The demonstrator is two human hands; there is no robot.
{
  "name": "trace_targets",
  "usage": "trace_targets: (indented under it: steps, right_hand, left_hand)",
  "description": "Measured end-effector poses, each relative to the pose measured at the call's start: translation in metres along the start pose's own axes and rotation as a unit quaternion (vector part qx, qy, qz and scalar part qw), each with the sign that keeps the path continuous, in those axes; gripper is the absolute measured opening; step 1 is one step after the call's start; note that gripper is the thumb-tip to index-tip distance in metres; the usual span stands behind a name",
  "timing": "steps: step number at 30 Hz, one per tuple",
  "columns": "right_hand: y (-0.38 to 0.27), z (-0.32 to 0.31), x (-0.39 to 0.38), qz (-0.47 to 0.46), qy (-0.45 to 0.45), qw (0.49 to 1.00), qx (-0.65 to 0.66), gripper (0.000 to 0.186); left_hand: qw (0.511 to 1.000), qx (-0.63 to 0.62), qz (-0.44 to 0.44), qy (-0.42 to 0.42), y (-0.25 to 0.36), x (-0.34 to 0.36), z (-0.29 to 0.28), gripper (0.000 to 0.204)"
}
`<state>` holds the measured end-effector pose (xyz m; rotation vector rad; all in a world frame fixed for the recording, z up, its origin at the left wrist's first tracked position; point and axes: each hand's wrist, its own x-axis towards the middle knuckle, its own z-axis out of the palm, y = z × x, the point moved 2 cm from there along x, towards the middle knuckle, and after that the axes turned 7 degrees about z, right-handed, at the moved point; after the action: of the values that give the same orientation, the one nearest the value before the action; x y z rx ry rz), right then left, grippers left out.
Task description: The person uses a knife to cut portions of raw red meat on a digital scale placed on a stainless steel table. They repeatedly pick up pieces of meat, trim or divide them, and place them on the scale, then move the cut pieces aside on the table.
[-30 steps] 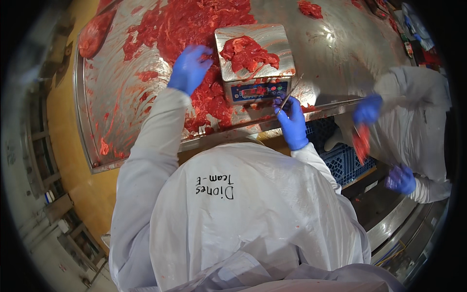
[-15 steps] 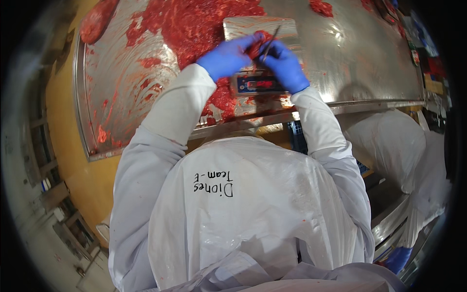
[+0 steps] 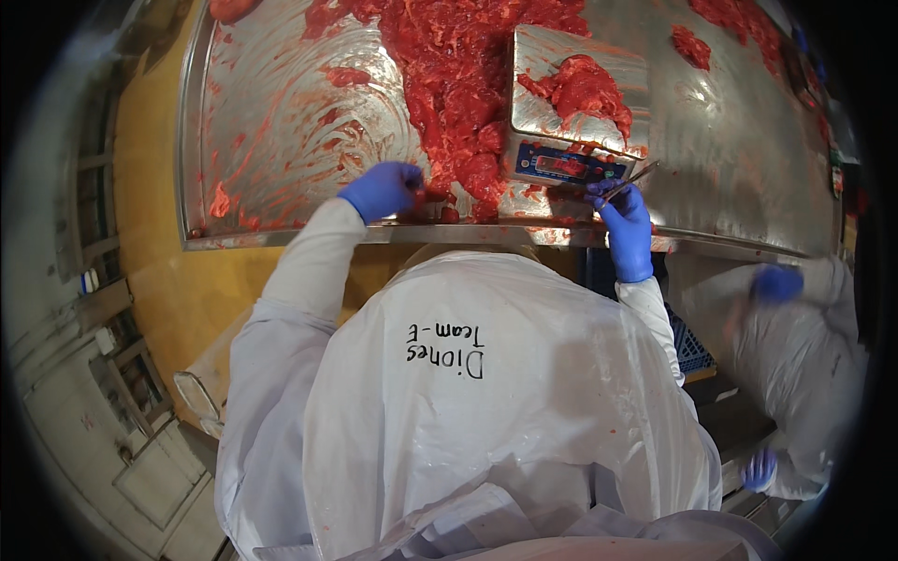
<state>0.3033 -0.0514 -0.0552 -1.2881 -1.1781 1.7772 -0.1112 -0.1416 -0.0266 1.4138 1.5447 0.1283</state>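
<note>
My left hand, in a blue glove, is low over the near edge of the steel table, beside the loose raw red meat. Its fingers are curled, and what they hold, if anything, is blurred. In my right hand, also gloved in blue, is a thin knife pointing up to the right, just in front of the scale's display. A steel-topped bench scale with a blue display panel stands between the meat heap and the right side. On its platform lies a lump of red meat.
The steel table has a raised rim and smears of meat. A smaller piece of meat lies right of the scale, with more at the far right. Another person in a white apron and blue gloves is at the right.
The meat lump that was between both hands over the scale now rests on its platform. My hands have moved apart and nearer, the left toward the table's near edge, the right keeping the knife.
</note>
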Motion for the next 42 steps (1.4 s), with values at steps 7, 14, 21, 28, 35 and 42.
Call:
trace_targets:
  steps: [7, 14, 21, 28, 35, 42]
  right_hand:
    - [-0.03, 0.023, 0.004, -0.01, -0.008, 1.0, 0.024, 0.026]
    - [-0.012, -0.021, -0.037, -0.003, 0.059, 0.998, 0.011, 0.025]
    - [-0.05, -0.07, -0.006, -0.033, 0.082, 0.982, -0.169, 0.021]
    - [-0.081, 0.017, 0.088, -0.035, -0.078, 0.992, -0.093, 0.017]
    - [-0.087, 0.131, 0.036, -0.247, -0.189, 0.878, -0.363, 0.053]
    - [-0.108, -0.033, 0.151, -0.109, 0.241, 0.924, -0.276, 0.08]
  left_hand:
    - [0.943, -0.15, 0.281, 0.092, 0.141, 0.078, -0.042, 0.024]
    - [0.959, -0.044, 0.143, 0.242, -0.049, 0.106, -0.053, 0.04]
    - [0.89, 0.01, 0.157, 0.429, 0.043, 0.132, -0.042, 0.071]
    - [0.939, -0.141, 0.309, 0.05, 0.206, 0.141, 0.001, 0.079]
    - [0.853, -0.402, 0.21, 0.259, 0.073, 0.119, -0.026, 0.064]
    - [0.92, -0.263, 0.176, 0.232, 0.055, 0.089, -0.01, 0.055]
